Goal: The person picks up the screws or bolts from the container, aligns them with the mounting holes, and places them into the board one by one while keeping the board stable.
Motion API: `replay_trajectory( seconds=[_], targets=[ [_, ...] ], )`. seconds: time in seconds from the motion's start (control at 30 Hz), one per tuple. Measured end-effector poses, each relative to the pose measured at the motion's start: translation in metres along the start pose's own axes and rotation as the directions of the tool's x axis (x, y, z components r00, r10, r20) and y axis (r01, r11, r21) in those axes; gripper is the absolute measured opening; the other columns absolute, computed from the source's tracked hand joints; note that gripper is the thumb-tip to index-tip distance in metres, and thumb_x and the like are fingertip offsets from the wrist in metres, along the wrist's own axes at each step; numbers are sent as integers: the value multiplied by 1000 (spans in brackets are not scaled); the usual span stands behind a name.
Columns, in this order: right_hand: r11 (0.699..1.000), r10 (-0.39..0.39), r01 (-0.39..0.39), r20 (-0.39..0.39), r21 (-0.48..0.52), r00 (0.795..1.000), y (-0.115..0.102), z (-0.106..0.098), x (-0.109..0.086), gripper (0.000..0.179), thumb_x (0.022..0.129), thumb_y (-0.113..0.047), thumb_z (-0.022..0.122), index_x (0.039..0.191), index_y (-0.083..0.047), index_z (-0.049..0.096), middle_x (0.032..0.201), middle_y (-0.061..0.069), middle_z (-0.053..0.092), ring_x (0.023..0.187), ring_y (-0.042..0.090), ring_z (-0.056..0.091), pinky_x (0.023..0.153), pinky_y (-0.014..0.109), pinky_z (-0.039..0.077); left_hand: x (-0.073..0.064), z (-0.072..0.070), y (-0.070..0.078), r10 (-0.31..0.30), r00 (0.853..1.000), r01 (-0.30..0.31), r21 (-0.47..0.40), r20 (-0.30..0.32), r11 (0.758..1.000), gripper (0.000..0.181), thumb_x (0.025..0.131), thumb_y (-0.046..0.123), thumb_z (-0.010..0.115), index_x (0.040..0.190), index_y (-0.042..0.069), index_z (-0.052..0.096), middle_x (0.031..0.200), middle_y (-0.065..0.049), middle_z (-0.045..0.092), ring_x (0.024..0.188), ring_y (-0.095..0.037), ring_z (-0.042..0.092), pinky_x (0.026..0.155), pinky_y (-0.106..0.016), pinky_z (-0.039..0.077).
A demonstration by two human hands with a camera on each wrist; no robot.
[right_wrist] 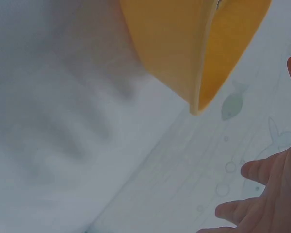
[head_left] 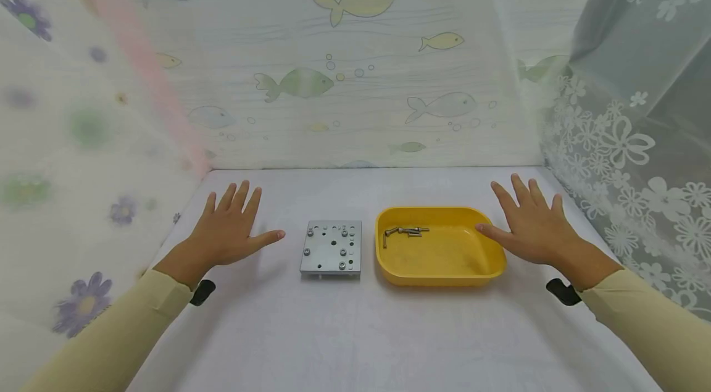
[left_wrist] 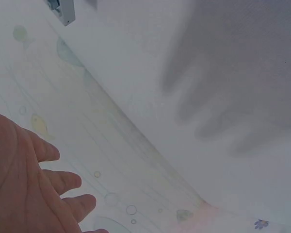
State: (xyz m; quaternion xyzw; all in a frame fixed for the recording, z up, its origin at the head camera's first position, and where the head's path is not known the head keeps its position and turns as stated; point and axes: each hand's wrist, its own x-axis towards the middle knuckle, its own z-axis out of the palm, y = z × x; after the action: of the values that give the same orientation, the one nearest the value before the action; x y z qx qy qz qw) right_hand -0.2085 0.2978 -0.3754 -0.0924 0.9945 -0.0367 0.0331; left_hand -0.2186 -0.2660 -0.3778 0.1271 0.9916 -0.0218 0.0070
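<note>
My left hand (head_left: 229, 233) hovers over the left part of the table, fingers spread and holding nothing. To its right lies a square silver metal plate (head_left: 324, 250) with several holes and several socket-head screws (head_left: 342, 252) standing in it. A corner of that plate shows at the top of the left wrist view. Beside the plate stands a shallow yellow tray (head_left: 444, 278) with several loose screws (head_left: 410, 231) near its back left. My right hand (head_left: 536, 228) is spread above the tray's right side, its thumb over the rim in the head view; it holds nothing.
A white cloth covers the table (head_left: 355, 336). Behind it hangs a curtain (head_left: 366, 102) printed with fish. Flower-printed cloth (head_left: 83, 194) borders the left side, and a sheer lace curtain (head_left: 627, 151) the right. Dark wrist straps (head_left: 563, 292) show below both sleeves.
</note>
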Motion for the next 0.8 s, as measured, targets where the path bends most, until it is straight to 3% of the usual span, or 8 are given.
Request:
replay_trajectory(
  seconds=[0.37,0.67,0.8],
  targets=[
    [1000,-7,7,13,-3,1000,-4,0,5,111,90,-87,37,167,-12,12,168,34,2,149,64,5,106,89,-1,3,0,3,28,1000,-28,-16,-10,999,121,87,91,36,164,-1,18,170,-28,13,156,-50,12,122,-74,4],
    [999,-32,32,12,-9,999,-17,0,16,110,89,-86,41,166,-12,16,169,31,7,150,62,8,107,88,1,11,14,10,56,998,-56,-52,-1,997,127,82,96,32,164,1,18,171,-24,15,157,-46,15,124,-71,6],
    [999,-53,53,18,-2,998,-23,2,19,107,90,-86,41,166,-13,19,170,29,10,151,60,9,109,87,3,15,20,16,71,997,-72,-75,-5,995,127,81,96,37,164,1,20,171,-22,18,157,-45,19,124,-70,10]
  ],
)
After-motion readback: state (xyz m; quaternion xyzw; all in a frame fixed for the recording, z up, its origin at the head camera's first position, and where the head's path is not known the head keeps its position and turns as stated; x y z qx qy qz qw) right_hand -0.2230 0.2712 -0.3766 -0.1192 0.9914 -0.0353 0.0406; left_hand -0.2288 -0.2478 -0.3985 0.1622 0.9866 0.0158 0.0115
